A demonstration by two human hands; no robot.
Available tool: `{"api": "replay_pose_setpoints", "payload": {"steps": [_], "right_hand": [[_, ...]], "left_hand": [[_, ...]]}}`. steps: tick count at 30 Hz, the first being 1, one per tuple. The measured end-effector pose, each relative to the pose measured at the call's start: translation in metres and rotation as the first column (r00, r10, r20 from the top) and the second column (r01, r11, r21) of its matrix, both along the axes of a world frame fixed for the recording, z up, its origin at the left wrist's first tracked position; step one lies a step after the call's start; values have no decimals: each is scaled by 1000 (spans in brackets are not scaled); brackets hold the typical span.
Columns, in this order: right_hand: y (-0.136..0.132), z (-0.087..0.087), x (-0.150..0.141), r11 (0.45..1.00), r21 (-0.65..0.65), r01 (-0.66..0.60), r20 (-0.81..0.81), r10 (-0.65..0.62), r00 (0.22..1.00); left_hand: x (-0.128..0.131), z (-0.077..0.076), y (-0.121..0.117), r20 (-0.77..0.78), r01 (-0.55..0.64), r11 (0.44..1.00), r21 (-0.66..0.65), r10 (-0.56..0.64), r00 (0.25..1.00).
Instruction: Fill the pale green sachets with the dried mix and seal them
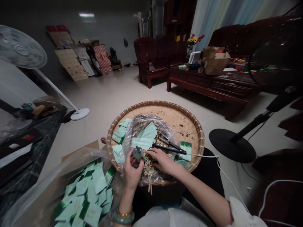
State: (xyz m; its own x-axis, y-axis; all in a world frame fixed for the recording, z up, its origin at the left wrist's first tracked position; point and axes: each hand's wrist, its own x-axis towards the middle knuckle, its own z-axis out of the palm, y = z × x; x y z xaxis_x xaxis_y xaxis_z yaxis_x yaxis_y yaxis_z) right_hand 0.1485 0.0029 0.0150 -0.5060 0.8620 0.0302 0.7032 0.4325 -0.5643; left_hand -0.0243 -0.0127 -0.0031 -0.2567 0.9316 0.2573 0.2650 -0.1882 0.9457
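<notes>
In the fingers of my left hand point(133, 168) is a small pale green packet point(139, 153), held upright with its dark inside showing at the top. Just to its right, my right hand point(163, 160) reaches palm down over loose dried pieces point(149, 162), fingers stretched and apart, nothing visible in them. The pieces lie in a clear plastic bag point(129, 129) spread open on a round woven bamboo tray point(197, 132). A fan of flat green packets point(145, 137) rests on top of them. Beyond my right hand lies a black hand-held heat sealer point(170, 148) with a white cord.
More green packets point(186, 151) lie around the tray. At lower left, a plastic-lined box point(38, 201) holds many packets. A white fan point(80, 114) stands left, a black fan point(233, 146) right. A dark wooden table point(205, 82) stands behind.
</notes>
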Motion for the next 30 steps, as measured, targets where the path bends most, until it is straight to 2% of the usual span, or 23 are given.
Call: {"api": "replay_pose_setpoints", "payload": {"steps": [4,7,12,16,21,26,30], "right_hand": [[9,6,1,996,10,-93,135,91,987],[12,12,1,984,21,-178,174,172,970],[13,11,7,992,-4,-127,200,125,972],[14,3,11,991,-31,-131,110,134,985],[16,-6,10,997,-64,-46,-4,45,999],[19,-9,11,997,-66,-51,-71,46,996],[24,-9,16,996,-80,30,-227,-48,973]], "left_hand": [[-2,-3,0,-25,8,1000,-3,-9,1000],[-2,-4,0,-63,17,1000,1,-17,998],[-2,-4,1,-81,36,999,6,-35,996],[-2,-4,1,-90,42,999,4,-42,995],[-1,-5,1,-112,24,1000,3,-24,993],[-1,-7,2,-175,33,999,14,-31,984],[-2,-10,3,-197,50,998,27,-44,979]]}}
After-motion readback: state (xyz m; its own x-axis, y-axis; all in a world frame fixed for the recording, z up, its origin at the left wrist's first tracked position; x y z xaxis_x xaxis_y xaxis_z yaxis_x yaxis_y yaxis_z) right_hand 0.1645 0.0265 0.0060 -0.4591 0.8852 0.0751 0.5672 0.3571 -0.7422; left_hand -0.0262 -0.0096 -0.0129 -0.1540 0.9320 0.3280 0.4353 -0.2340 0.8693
